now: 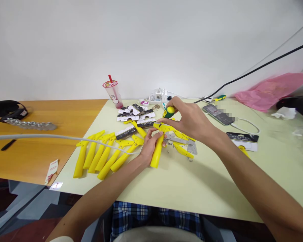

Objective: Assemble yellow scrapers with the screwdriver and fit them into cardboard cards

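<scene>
My left hand (148, 148) is closed around a yellow plastic scraper handle (156, 156), which it holds tilted above the table with the wide head up. My right hand (188, 114) grips a stubby green-and-yellow screwdriver (169, 112) over that head; its tip is hidden, so contact cannot be made out. Just right of the handle lie yellow cover pieces (183, 150), flat metal plates (192, 148) and small screws (189, 159). Several similar yellow handles (92, 153) rest side by side to the left of my left hand.
Behind my hands are black-and-white packaging cards (128, 117), a drink cup (113, 94) and a power strip (156, 98). To the right lie a phone (217, 113), a second screwdriver (220, 97) and a pink bag (267, 90). A white cable (53, 136) crosses the left foreground.
</scene>
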The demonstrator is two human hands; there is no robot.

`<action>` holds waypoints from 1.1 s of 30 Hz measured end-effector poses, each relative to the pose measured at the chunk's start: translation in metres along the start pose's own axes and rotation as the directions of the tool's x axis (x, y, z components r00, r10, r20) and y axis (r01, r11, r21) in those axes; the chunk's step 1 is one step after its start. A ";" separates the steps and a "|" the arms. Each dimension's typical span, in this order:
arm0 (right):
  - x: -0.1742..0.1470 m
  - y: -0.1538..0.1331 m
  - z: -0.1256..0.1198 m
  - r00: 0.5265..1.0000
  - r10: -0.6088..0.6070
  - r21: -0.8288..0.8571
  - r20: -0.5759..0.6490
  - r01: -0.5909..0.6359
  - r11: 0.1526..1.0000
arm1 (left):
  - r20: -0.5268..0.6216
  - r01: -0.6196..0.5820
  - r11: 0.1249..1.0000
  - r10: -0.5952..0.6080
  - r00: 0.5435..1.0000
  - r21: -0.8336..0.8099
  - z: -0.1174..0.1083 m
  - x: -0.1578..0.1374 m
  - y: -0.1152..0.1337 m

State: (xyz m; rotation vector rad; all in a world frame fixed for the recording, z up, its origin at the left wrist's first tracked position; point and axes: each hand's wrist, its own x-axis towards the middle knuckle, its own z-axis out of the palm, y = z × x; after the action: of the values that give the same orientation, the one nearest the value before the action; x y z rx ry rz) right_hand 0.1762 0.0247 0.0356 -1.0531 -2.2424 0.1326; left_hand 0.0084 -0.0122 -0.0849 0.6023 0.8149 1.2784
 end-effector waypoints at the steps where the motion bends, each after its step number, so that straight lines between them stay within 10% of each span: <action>1: 0.000 0.000 0.000 1.000 -0.013 0.025 0.021 0.013 1.000 | -0.002 -0.002 1.000 0.002 1.000 -0.007 0.000 0.000 0.000; 13: -0.002 -0.007 0.022 0.986 0.060 0.163 -0.157 -0.034 0.986 | 0.001 -0.015 1.000 0.015 1.000 -0.006 0.002 -0.002 0.004; 19: -0.004 0.003 0.008 0.993 -0.119 0.108 0.010 0.117 0.987 | 0.017 -0.021 0.999 0.020 1.000 0.038 0.004 -0.006 0.000; 26: 0.001 0.000 0.009 0.987 0.128 0.337 -0.094 -0.089 0.937 | 0.004 0.003 0.999 -0.003 1.000 0.043 0.005 -0.008 0.001; 33: -0.001 0.012 -0.004 0.997 -0.058 0.245 0.058 0.042 0.968 | 0.002 0.026 0.999 -0.026 1.000 0.032 0.003 -0.007 0.001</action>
State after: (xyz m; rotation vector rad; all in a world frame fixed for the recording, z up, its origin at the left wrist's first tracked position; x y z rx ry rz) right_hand 0.1867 0.0315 0.0342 -0.8700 -2.2388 0.4155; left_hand 0.0097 -0.0184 -0.0807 0.6172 0.8400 1.2425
